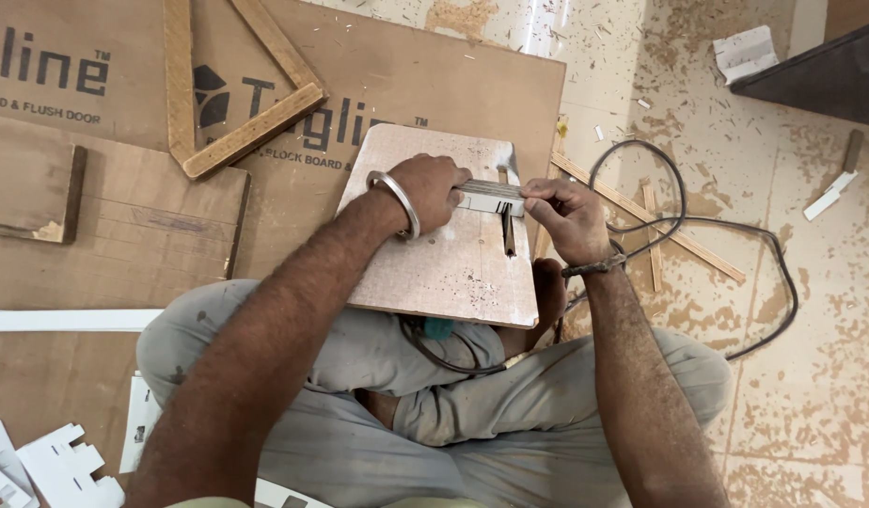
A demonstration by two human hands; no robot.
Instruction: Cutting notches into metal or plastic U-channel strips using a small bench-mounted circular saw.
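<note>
I sit cross-legged on the floor with a small pale board (pixel 434 268) resting over my lap. Across its top lies a short white strip (pixel 491 196), a laminated offcut with a striped edge. My left hand (pixel 425 193), a metal bangle on its wrist, grips the strip's left end. My right hand (pixel 566 216) pinches its right end. The strip sits over a narrow dark slot (pixel 508 235) in the board; what is in the slot I cannot make out.
A black cable (pixel 684 221) loops over the sawdust-strewn tile floor at right. Large brown plywood sheets (pixel 378 85) lie behind, with a wooden triangle frame (pixel 237 94) on them. Thin wood strips (pixel 660 230), white offcuts (pixel 54 466) at lower left, and a dark panel (pixel 820 75) at upper right.
</note>
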